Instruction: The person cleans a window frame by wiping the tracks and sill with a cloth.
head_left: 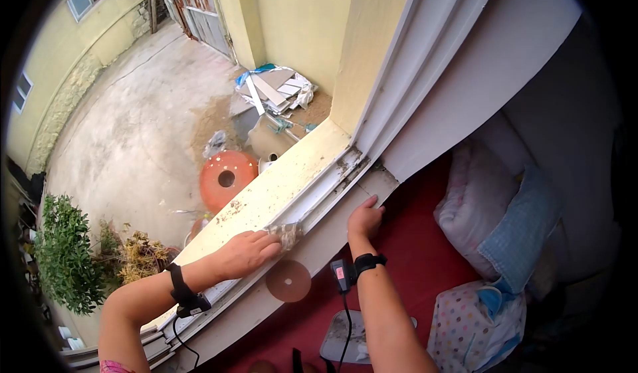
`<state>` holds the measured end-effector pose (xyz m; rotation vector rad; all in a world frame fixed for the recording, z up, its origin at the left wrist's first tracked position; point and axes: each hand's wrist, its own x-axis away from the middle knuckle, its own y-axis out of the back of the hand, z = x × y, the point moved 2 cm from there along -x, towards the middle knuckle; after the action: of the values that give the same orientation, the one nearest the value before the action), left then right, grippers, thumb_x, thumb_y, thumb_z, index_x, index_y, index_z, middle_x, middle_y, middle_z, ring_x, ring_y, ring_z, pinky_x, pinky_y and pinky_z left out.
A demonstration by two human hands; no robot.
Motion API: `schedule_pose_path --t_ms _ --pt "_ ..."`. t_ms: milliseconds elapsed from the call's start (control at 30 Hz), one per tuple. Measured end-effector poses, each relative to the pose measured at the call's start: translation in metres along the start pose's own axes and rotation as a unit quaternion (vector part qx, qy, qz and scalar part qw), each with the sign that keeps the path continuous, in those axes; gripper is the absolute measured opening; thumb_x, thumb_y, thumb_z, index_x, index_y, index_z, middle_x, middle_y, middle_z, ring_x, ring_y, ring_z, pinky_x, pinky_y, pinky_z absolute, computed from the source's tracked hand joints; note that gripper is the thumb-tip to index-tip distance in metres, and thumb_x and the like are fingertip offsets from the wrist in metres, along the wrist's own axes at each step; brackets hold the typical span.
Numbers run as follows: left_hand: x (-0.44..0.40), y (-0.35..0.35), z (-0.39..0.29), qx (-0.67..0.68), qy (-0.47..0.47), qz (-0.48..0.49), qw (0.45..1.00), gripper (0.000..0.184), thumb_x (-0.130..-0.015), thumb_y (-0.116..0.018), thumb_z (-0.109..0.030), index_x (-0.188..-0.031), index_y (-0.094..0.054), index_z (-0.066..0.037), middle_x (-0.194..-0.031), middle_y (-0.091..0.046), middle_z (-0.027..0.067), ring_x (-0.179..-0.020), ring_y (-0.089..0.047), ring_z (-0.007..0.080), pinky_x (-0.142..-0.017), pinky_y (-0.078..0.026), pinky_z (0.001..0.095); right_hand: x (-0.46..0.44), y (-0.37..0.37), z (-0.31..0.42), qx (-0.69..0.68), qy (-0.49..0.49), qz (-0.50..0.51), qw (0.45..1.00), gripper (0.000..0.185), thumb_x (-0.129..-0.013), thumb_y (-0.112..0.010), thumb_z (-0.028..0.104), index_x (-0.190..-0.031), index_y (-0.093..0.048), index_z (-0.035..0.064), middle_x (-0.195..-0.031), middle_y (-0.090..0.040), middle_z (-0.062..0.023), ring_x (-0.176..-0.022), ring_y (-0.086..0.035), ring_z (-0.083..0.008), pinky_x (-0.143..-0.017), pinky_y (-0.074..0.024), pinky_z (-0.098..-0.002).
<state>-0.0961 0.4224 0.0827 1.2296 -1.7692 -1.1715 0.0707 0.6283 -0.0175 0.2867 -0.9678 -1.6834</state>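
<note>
My left hand (247,255) reaches over the track of a window frame (312,207). Its fingers are closed on a crumpled greyish wad (287,235), pressed against the track; whether that is plastic film or a wet wipe I cannot tell. Farther right, my right hand (365,219) rests at the edge of the pale inner sill (335,237). Its fingers are loosely bent, partly hidden, with nothing visible in them. Dirt lies in the track near the corner (352,160). Both wrists wear black straps with small cabled boxes.
Crumbs dot the outer ledge (266,190). Below outside are a reddish round object with a central hole (227,179), a scrap pile (276,89) and a leafy bush (66,253). Inside, a red surface (412,240) bears pillows (475,200), a dotted cloth (472,326) and a grey tray-like item (339,333).
</note>
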Motion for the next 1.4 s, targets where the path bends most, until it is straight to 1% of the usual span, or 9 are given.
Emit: schedule_pose_path --t_ms 133,233,367,467,533,667,1067,1367,1400 --pt "0.029 -0.009 -0.015 -0.027 -0.015 -0.006 0.999 0.041 -0.075 -0.055 -0.012 -0.114 -0.052 -0.004 -0.117 -0.049 0.0092 -0.102 -0.049 0.0217 -0.079 -0.044 0.0310 0.002 0.002 0.004 -0.005 -0.001 -0.006 1.000 0.060 -0.091 -0.033 0.044 -0.119 -0.044 -0.0080 -0.106 -0.057 -0.0284 -0.096 -0.057 -0.0414 -0.080 -0.0478 -0.0461" --pt "0.025 0.000 -0.019 -0.007 0.034 -0.056 0.998 0.037 -0.076 -0.056 -0.014 -0.112 -0.054 -0.004 -0.119 -0.046 0.0089 -0.106 -0.046 0.0222 -0.081 -0.042 0.0322 0.002 0.004 0.005 -0.006 -0.008 0.002 1.000 0.060 -0.091 -0.033 0.044 -0.119 -0.044 -0.0082 -0.106 -0.057 -0.0286 -0.096 -0.057 -0.0414 -0.080 -0.0479 -0.0460" --pt "0.002 -0.003 -0.017 -0.036 0.040 -0.029 0.998 0.035 -0.077 -0.056 -0.015 -0.111 -0.056 -0.005 -0.121 -0.044 0.0085 -0.105 -0.045 0.0216 -0.080 -0.041 0.0323 0.001 0.003 0.004 -0.001 -0.007 -0.001 1.000 0.060 -0.091 -0.033 0.044 -0.118 -0.045 -0.0078 -0.105 -0.058 -0.0285 -0.095 -0.057 -0.0414 -0.079 -0.0481 -0.0465" --pt "-0.015 0.001 -0.016 -0.115 0.032 -0.020 0.993 0.034 -0.078 -0.054 -0.018 -0.109 -0.057 -0.005 -0.115 -0.046 0.0074 -0.100 -0.045 0.0201 -0.079 -0.039 0.0303 -0.001 0.002 0.002 0.013 -0.012 0.008 1.000 0.059 -0.091 -0.034 0.044 -0.117 -0.046 -0.0075 -0.104 -0.058 -0.0280 -0.095 -0.058 -0.0413 -0.079 -0.0480 -0.0466" --pt "-0.025 -0.002 -0.013 -0.150 0.052 0.025 0.987 0.036 -0.078 -0.052 -0.017 -0.112 -0.058 -0.007 -0.113 -0.047 0.0079 -0.102 -0.044 0.0216 -0.086 -0.037 0.0317 -0.001 0.002 0.001 0.011 -0.011 0.006 1.000 0.059 -0.091 -0.035 0.044 -0.117 -0.046 -0.0075 -0.104 -0.058 -0.0280 -0.094 -0.058 -0.0413 -0.079 -0.0480 -0.0465" --pt "-0.066 0.000 -0.003 -0.162 0.039 -0.007 0.986 0.036 -0.077 -0.052 -0.017 -0.112 -0.059 -0.010 -0.105 -0.046 0.0063 -0.097 -0.044 0.0204 -0.088 -0.036 0.0316 -0.002 0.002 0.002 0.005 -0.015 0.012 1.000 0.058 -0.091 -0.035 0.043 -0.117 -0.046 -0.0079 -0.104 -0.058 -0.0280 -0.094 -0.058 -0.0414 -0.079 -0.0477 -0.0459" --pt "-0.183 -0.008 0.032 -0.215 0.070 -0.088 0.970 0.029 -0.079 -0.050 -0.018 -0.106 -0.061 -0.019 -0.092 -0.047 0.0024 -0.088 -0.045 0.0176 -0.076 -0.035 0.0285 0.000 0.002 0.003 -0.002 -0.007 -0.009 1.000 0.054 -0.091 -0.037 0.042 -0.111 -0.049 -0.0066 -0.101 -0.059 -0.0271 -0.091 -0.058 -0.0418 -0.077 -0.0471 -0.0465" --pt "-0.149 0.013 0.022 -0.091 0.000 -0.156 0.984 0.031 -0.079 -0.051 -0.016 -0.106 -0.057 -0.004 -0.092 -0.048 0.0063 -0.088 -0.047 0.0210 -0.077 -0.041 0.0326 0.004 0.003 0.004 -0.012 0.002 -0.021 1.000 0.057 -0.091 -0.035 0.042 -0.116 -0.046 -0.0077 -0.103 -0.058 -0.0294 -0.093 -0.057 -0.0425 -0.078 -0.0473 -0.0472" --pt "-0.136 0.014 0.020 -0.125 -0.009 -0.143 0.982 0.025 -0.078 -0.051 -0.017 -0.098 -0.059 -0.004 -0.090 -0.047 0.0054 -0.087 -0.047 0.0197 -0.074 -0.041 0.0310 0.001 0.000 0.002 -0.015 0.003 -0.020 1.000 0.057 -0.091 -0.035 0.042 -0.116 -0.046 -0.0077 -0.103 -0.058 -0.0294 -0.093 -0.057 -0.0425 -0.078 -0.0473 -0.0472"
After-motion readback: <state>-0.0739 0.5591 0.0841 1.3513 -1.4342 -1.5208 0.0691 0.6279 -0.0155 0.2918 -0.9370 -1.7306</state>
